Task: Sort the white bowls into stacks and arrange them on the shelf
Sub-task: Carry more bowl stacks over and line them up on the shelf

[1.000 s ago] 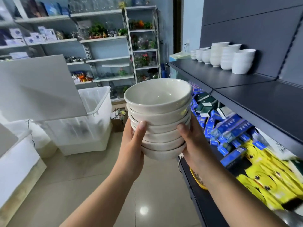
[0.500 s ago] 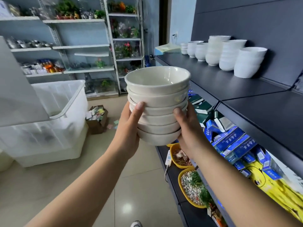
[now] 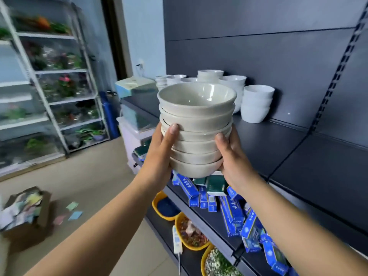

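At the front edge of the dark shelf (image 3: 278,154), on its aisle side, we hold a stack of white bowls (image 3: 196,124) up in the air between both hands. Our left hand (image 3: 159,156) cups the stack's left flank and our right hand (image 3: 234,162) its right flank. The fingers (image 3: 172,130) are closed round the lower bowls: both thumbs press upright against the near wall, about halfway up, while the rest wrap out of sight behind and beneath. The bowls sit nested and upright, touching nothing but our hands.

Farther back on the shelf, against its rear panel, a row of shelved bowl stacks (image 3: 256,104) stands well apart from ours, with bare shelf surface between. Below the shelf, blue boxes (image 3: 233,212) lie jumbled on the next level, and lower again sit yellow baskets (image 3: 180,218) beside a white power strip (image 3: 177,243). Across the floor from the shelf stand a white metal rack (image 3: 57,84) and a cardboard box (image 3: 39,218) stuffed with papers.

Our bowls are glossy, off-white, shallow and flared; the shelved ones look whiter and deeper. The shelf is matte and dark, with a perforated upright.
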Motion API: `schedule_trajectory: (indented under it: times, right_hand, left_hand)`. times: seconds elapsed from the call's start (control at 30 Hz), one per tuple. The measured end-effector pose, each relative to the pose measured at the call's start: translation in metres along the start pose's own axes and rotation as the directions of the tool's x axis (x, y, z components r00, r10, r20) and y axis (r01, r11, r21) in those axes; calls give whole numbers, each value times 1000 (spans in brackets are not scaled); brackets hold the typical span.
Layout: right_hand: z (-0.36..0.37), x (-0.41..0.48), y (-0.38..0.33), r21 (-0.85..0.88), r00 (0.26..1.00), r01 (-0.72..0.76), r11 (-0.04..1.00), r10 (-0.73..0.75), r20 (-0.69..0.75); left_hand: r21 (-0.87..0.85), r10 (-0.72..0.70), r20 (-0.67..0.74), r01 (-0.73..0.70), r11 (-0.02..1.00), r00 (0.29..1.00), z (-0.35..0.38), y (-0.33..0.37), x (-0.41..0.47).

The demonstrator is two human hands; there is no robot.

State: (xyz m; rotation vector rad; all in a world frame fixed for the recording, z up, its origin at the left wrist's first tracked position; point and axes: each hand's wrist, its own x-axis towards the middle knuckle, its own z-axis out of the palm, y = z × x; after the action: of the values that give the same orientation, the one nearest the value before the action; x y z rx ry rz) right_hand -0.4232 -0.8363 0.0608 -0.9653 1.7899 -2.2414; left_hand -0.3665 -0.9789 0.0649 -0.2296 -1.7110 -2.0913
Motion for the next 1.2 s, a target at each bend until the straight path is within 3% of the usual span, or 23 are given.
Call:
schedule_trajectory:
  times: [0.2,0.37,0.73,0.83,1.07,1.13,1.2]
  right_hand:
    - [-44,35,20,-110,967,107,988,-129,-220]
    - [-99,53,37,-156,930,47,987,-100,-354]
    - [-139,47,33,-289,835,-8,957,-153,-528]
    - [-140,45,27,-292,829,-91,952,-91,-552]
    - [-147,31,29,-371,840,-221,902,-17,-543]
    - [-146,25,33,-384,832,-264,885,8,-555]
    - [-145,21,34,-371,825,-290,882,34,-564]
  left_hand:
    - [-47,-14,158,22,999,987,25,-46,78]
    - [-49,-46,289,63,997,956,60,-82,129]
    - [-93,-141,605,246,965,783,103,-127,177]
    - [-104,-131,659,262,960,740,105,-133,185]
    - [175,-238,828,169,970,508,71,-146,199]
    - [214,-269,832,167,962,485,64,-148,196]
    - [249,-284,808,137,959,516,64,-150,197]
